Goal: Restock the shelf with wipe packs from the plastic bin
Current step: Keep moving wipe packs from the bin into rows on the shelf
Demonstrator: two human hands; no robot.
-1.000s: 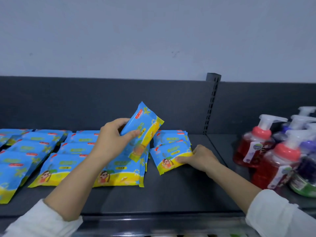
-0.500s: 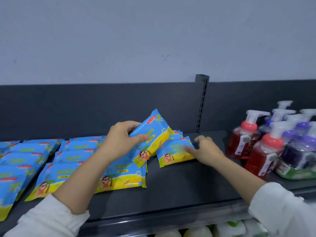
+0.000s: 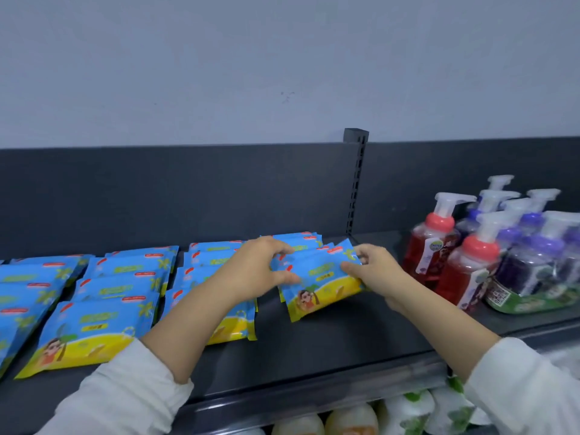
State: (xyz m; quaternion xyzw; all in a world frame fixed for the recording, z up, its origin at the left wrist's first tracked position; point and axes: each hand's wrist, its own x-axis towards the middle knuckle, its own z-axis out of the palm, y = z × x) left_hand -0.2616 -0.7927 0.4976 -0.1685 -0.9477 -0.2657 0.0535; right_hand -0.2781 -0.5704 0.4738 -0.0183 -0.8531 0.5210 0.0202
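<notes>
A blue and yellow wipe pack (image 3: 317, 285) lies on top of the rightmost stack on the dark shelf (image 3: 329, 343). My left hand (image 3: 260, 271) pinches its left edge and my right hand (image 3: 375, 273) pinches its right edge. More wipe packs (image 3: 103, 296) lie in overlapping rows across the shelf to the left, partly hidden by my left forearm. The plastic bin is out of view.
Red and purple pump soap bottles (image 3: 474, 255) stand on the shelf just right of my right hand. A slotted upright (image 3: 354, 183) rises from the back panel behind the stack. White packs (image 3: 408, 412) show on the shelf below.
My left hand has brought the lifted pack down and to the right onto the rightmost stack. My right hand has moved from the stack's edge to take the pack's right edge.
</notes>
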